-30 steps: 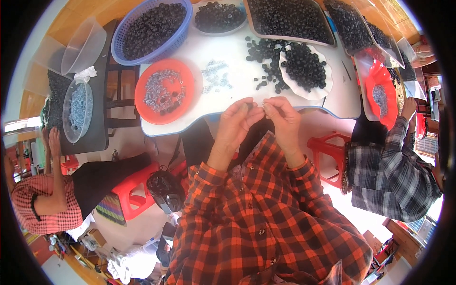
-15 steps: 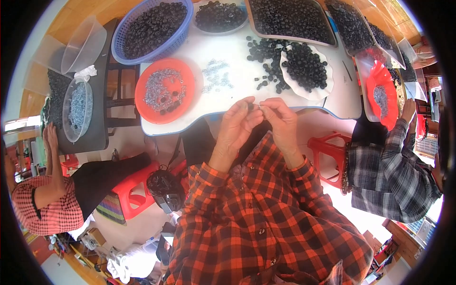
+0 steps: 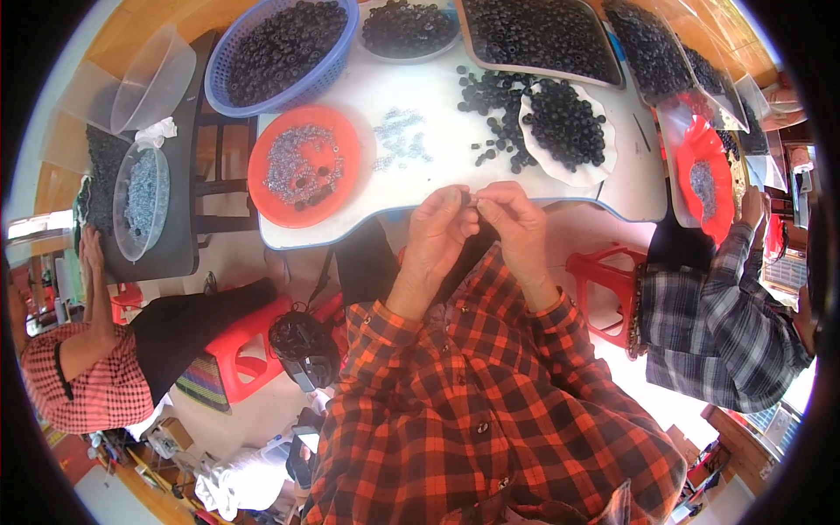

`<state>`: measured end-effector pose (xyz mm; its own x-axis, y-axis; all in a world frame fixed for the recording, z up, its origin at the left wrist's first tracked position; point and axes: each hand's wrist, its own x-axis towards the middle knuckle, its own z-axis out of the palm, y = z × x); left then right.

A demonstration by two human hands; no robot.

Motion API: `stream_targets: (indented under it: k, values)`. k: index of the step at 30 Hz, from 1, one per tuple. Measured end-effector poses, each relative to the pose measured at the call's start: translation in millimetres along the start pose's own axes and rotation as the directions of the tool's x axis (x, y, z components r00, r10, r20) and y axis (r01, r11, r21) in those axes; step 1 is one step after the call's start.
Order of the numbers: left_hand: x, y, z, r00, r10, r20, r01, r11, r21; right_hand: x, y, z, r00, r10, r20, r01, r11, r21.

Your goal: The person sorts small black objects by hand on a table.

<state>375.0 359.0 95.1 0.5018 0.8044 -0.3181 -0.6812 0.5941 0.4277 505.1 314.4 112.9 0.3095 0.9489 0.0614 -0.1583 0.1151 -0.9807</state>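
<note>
My left hand and my right hand meet at the table's near edge, fingertips almost touching. Pinched in my left fingers is a small black round part, mostly covered by them. My right thumb and forefinger are pressed together beside it; whatever they grip is too small to make out. Beyond my right hand lies a white wavy-edged plate of black ring-shaped parts, with loose black parts spilled beside it. Small clear pieces are scattered mid-table. An orange-red plate on the left holds clear pieces and a few black ones.
Along the table's far side stand a blue basket, a round bowl and a tray, all filled with black parts. People sit at both sides, one in a checked shirt, another in plaid. Red stools flank me.
My hands stay together at nearly the same spot, with only small finger movements. The black part remains in my left fingers. The plates and containers stand as before.
</note>
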Motion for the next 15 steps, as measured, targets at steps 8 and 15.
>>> stream_targets:
  k: [8, 15]
  values:
    - [-0.3, -2.7, 3.8, 0.998, -0.004, -0.057, 0.005, 1.000, 0.014, 0.9, 0.1, 3.5, 1.000, -0.011, 0.011, 0.010, 0.999, 0.033]
    - [-1.7, -3.1, 4.0, 0.999, 0.008, -0.053, -0.006, 0.999, 0.046, 1.1, -0.6, 4.3, 0.998, -0.055, 0.015, 0.055, 0.997, -0.044]
